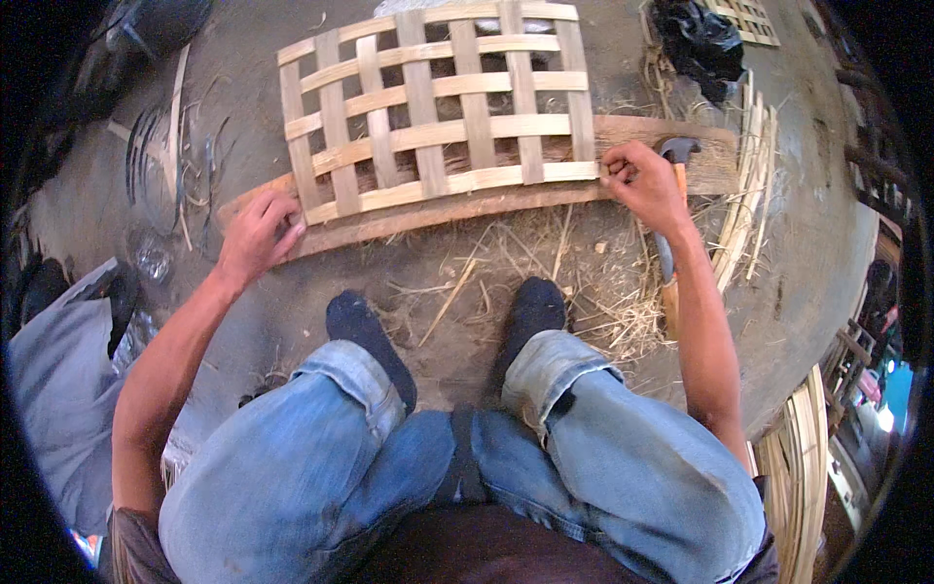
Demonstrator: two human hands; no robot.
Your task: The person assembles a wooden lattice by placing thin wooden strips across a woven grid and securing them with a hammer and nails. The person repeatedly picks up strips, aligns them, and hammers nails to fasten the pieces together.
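Observation:
An open lattice panel [423, 117] of pale, flat bamboo-like strips, woven over and under, leans or lies across a brown wooden board [716, 161] on the ground. My left hand [259, 236] is closed at the panel's near left corner, its fingertips partly hidden. At the near right corner, my right hand [644, 185] pinches the strip ends between thumb and curled fingers. Just beyond that hand, a hammer with a dark head [679, 148] rests on the board. Below my right wrist lies a blade-like tool with a wooden handle [670, 300], partly covered by the forearm.
Long split strips [747, 209] lie to the right, with another bundle [800, 457] lower down. Shavings [632, 321] litter the floor. A black plastic bag [696, 44] and another woven piece [747, 18] sit at the far right. Coiled dark strips [146, 161] and grey cloth [68, 380] are left.

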